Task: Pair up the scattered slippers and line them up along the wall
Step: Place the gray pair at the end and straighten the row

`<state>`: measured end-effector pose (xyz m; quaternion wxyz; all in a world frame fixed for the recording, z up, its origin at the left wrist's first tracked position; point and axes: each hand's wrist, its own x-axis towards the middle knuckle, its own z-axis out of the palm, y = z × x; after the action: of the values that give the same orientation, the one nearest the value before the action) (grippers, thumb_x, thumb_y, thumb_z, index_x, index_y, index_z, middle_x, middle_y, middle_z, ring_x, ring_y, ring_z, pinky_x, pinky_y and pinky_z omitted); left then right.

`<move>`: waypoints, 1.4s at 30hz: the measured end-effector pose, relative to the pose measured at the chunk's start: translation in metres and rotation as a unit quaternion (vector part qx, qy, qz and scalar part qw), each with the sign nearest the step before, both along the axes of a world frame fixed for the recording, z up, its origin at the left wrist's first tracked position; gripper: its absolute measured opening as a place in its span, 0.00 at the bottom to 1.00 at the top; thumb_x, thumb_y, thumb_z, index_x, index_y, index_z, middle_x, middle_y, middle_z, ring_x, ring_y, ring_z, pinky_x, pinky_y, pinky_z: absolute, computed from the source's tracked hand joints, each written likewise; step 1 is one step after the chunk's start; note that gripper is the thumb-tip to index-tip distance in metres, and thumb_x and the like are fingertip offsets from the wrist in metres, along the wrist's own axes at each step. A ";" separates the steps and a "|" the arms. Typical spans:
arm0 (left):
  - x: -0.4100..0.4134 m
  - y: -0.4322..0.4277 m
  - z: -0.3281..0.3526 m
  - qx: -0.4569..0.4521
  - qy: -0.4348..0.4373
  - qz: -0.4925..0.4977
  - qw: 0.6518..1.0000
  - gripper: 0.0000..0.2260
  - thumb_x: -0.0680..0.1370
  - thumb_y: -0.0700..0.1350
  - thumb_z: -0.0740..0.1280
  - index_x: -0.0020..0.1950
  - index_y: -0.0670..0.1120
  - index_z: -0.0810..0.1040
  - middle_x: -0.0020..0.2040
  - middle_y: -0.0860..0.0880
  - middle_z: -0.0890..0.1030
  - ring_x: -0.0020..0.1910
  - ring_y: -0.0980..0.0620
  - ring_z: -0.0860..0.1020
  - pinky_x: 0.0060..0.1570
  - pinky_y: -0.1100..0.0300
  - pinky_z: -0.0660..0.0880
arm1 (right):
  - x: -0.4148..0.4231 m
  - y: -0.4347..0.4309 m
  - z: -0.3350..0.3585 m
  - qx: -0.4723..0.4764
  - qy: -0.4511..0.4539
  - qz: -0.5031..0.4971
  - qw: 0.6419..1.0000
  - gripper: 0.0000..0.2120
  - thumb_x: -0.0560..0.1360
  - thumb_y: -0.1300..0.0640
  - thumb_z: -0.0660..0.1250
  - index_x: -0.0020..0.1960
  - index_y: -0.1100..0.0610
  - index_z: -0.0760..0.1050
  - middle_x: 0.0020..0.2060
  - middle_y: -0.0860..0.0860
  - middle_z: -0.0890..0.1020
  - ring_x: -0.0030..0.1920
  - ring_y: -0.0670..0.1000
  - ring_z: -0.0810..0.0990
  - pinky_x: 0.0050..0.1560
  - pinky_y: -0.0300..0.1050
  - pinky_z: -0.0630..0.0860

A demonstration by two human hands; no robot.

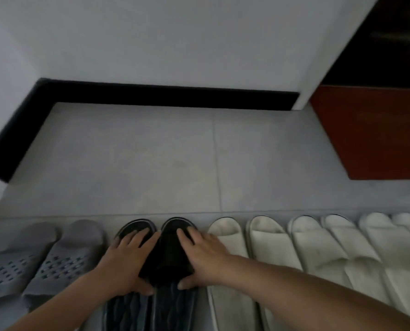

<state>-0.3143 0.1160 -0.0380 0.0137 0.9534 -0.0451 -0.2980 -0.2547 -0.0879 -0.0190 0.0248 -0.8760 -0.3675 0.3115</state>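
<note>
Gripping black slippers (pixel 168 259), hands (pixel 125 261) (pixel 205 256), grey tiled floor (pixel 151 158), white wall (pixel 175 39)

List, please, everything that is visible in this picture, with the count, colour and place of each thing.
grey slippers: 2, grey with perforated straps, left end of the row
black slippers: 2, black, middle of the row, under the hands
white slippers: 6, off-white, right part of the row, the last cut by the frame edge
floor: 1, grey tiles
wall: 1, white, far side
skirting board: 1, black, foot of the wall
panel: 1, red-brown, far right
left hand: 1, holds the left black slipper's strap
right hand: 1, holds the right black slipper's strap
</note>
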 end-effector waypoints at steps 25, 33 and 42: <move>0.058 -0.164 -0.002 -0.074 -0.122 -0.146 0.979 0.45 0.43 0.66 0.71 0.57 0.48 0.78 0.39 0.49 0.81 0.34 0.45 0.81 0.32 0.53 0.81 | 0.043 -0.216 -0.003 -0.090 -0.058 -0.047 0.993 0.45 0.69 0.46 0.71 0.76 0.45 0.45 0.69 0.58 0.65 0.68 0.60 0.65 0.71 0.59 0.52; 0.085 -0.187 0.022 -0.082 -0.027 -0.081 0.993 0.61 0.50 0.82 0.53 0.77 0.53 0.48 0.77 0.54 0.55 0.73 0.51 0.63 0.67 0.54 0.65 | 0.055 -0.258 0.011 -0.126 -0.102 -0.047 0.986 0.57 0.59 0.36 0.75 0.76 0.53 0.47 0.74 0.60 0.58 0.72 0.61 0.58 0.72 0.62 0.51; 0.111 -0.262 0.062 -0.153 -0.049 -0.168 0.973 0.61 0.51 0.82 0.52 0.76 0.55 0.35 0.78 0.54 0.45 0.76 0.52 0.54 0.70 0.55 0.62 | 0.064 -0.392 0.047 -0.264 -0.075 -0.202 0.940 0.57 0.61 0.42 0.77 0.76 0.51 0.42 0.76 0.60 0.45 0.75 0.63 0.51 0.73 0.62 0.53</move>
<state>-0.2029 -0.1458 0.0242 0.1074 0.9322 -0.2500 -0.2385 -0.1906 -0.4796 0.0280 -0.1723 -0.9276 -0.0884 0.3195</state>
